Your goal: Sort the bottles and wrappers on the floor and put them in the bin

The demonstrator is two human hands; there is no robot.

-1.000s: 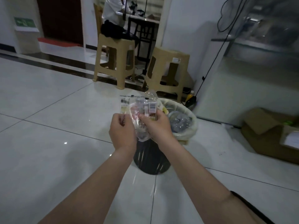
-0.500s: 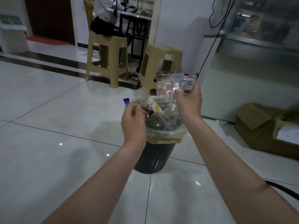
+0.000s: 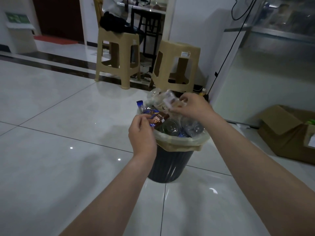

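Your left hand (image 3: 142, 133) is curled, thumb and fingers pinching the brown and blue wrappers (image 3: 157, 118). From that pinch they run up and away. The brown end points right over the mouth of the bin (image 3: 170, 164), while the blue tail sticks out up and to the left, seemingly past the rim. That hand sits at the bin's near-left edge, just above the bag (image 3: 180, 144) folded over the rim.

Your right hand (image 3: 193, 106) is higher and farther out, over the far side of the opening. Its fingers are bent around the clear wrappers (image 3: 167, 101), which spread left from the fingertips. The bundle is blurred, so you can't count the pieces.

Straight below both loads, clear bottles (image 3: 170, 128) already fill the bin up to about rim level.

The right hand looks better placed, since its bundle hangs squarely over the opening and should fall in. The left hand's load probably needs a short shift right first, or the blue tail may slide down onto the floor (image 3: 51, 150).
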